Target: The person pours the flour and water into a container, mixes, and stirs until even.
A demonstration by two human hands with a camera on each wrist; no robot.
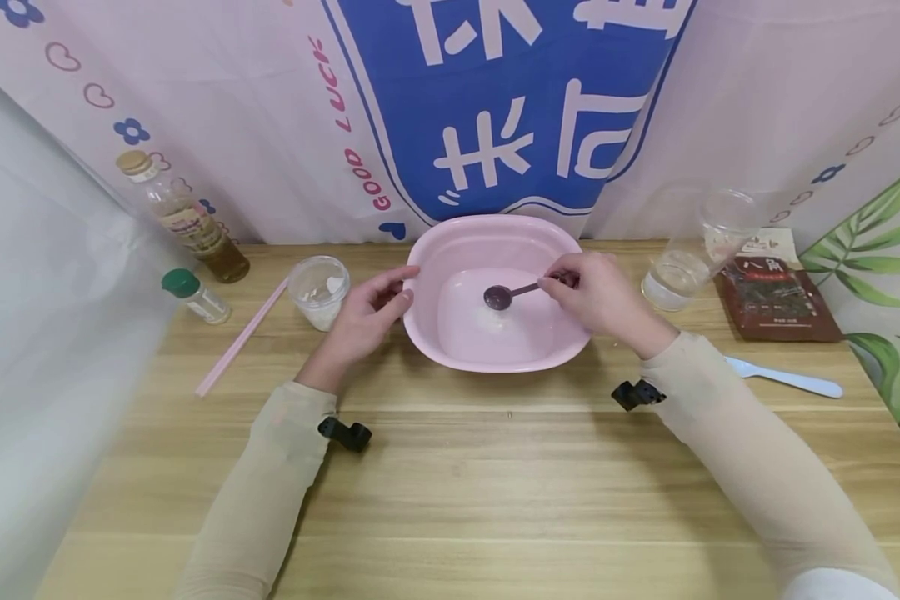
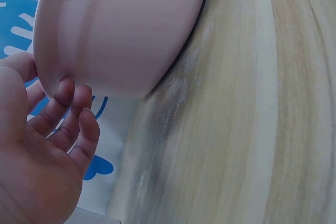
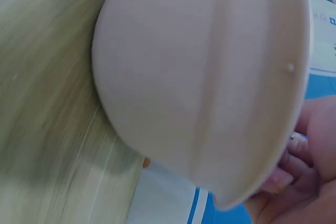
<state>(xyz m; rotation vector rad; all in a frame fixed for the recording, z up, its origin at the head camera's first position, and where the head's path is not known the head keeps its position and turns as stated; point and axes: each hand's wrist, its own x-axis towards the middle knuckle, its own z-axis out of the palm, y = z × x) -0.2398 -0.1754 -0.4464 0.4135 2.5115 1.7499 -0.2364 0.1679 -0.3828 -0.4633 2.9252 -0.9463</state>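
A pink plastic basin (image 1: 498, 357) stands on the table with a small patch of white stuff (image 1: 492, 322) on its floor. My left hand (image 1: 367, 315) pinches its left rim, fingertips (image 2: 65, 88) under the lip and thumb on the other side. Over the basin's right rim, my right hand (image 1: 596, 296) holds a dark measuring spoon (image 1: 498, 297) by its handle, the bowl hanging low inside the basin. In the right wrist view the basin wall (image 3: 173, 77) hides the spoon, and the right hand (image 3: 310, 171) shows beside the rim.
Left of the basin are a clear tub (image 1: 319, 292) of white stuff, pink chopsticks (image 1: 242, 337), a green-capped shaker (image 1: 197, 297) and an oil bottle (image 1: 195, 225). To the right stand a tilted-looking clear cup (image 1: 682, 271), a brown packet (image 1: 780, 302) and a light-blue utensil (image 1: 791, 379).
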